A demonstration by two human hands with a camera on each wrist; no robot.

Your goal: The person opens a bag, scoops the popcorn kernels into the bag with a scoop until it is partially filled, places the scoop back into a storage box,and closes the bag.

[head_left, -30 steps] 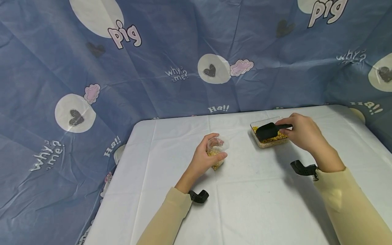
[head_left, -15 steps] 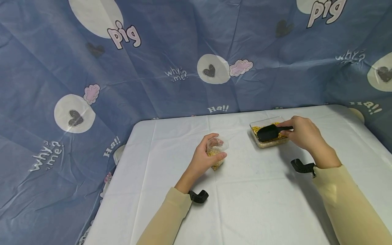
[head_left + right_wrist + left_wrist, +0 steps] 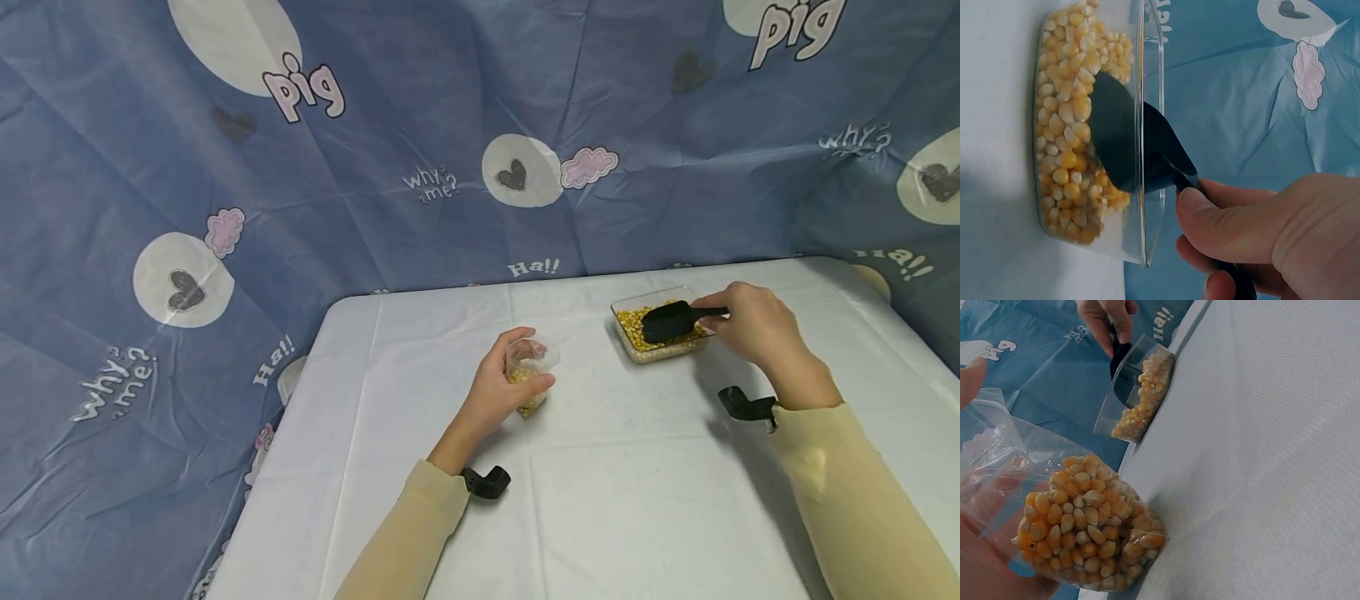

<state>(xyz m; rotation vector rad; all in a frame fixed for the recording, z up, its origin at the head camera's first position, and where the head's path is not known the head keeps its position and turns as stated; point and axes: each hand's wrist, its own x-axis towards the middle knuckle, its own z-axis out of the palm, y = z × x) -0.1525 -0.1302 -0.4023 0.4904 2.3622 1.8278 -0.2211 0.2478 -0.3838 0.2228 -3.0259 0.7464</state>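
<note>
My left hand (image 3: 504, 379) grips a clear plastic zip bag (image 3: 1085, 512) around its sides, its mouth spread and its lower part full of corn kernels (image 3: 1079, 531). The bag stands upright on the table. Further right, my right hand (image 3: 757, 325) holds a black scoop (image 3: 670, 321) by its handle, thumb on top. In the right wrist view the scoop's blade (image 3: 1116, 131) dips inside a clear rectangular container (image 3: 1141, 231), its tip against the corn kernels there. Kernels fill the lower part of that container.
A white cloth covers the table (image 3: 600, 500). Behind it hangs a blue printed curtain (image 3: 420, 108). Black wrist cameras (image 3: 487, 482) sit on both forearms, over light yellow sleeves (image 3: 412, 525).
The scoop has shifted right and lower into the corn in the container, with my right hand drawing back to the right. My left hand and the bag have stayed in place.
</note>
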